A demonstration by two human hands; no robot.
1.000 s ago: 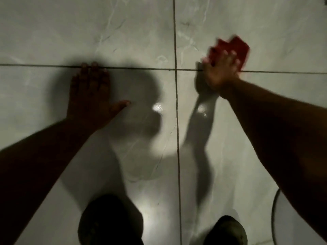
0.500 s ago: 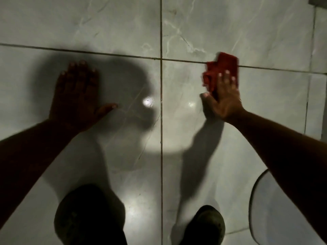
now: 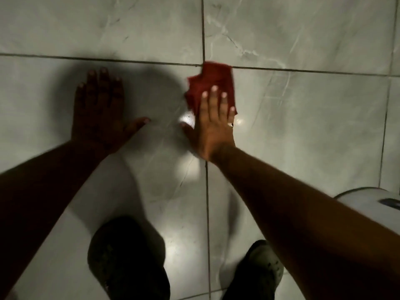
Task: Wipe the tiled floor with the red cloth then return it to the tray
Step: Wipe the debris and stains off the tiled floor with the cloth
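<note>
A crumpled red cloth (image 3: 211, 83) lies on the pale marbled tiled floor (image 3: 303, 118), right at the crossing of two grout lines. My right hand (image 3: 213, 124) presses flat on the cloth's near part, fingers stretched out over it. My left hand (image 3: 101, 111) rests flat on the tile to the left, in shadow, fingers spread and holding nothing. A white tray (image 3: 368, 198) shows at the right edge, partly hidden behind my right forearm.
My two knees (image 3: 127, 260) are on the floor at the bottom of the view. A vertical grout line (image 3: 206, 202) runs between them. A narrower strip of tiles (image 3: 392, 126) lines the far right edge.
My right hand has slid the red cloth leftward along the floor, from the right tile to the grout crossing. My left hand has stayed planted. More of the tray has come into view.
</note>
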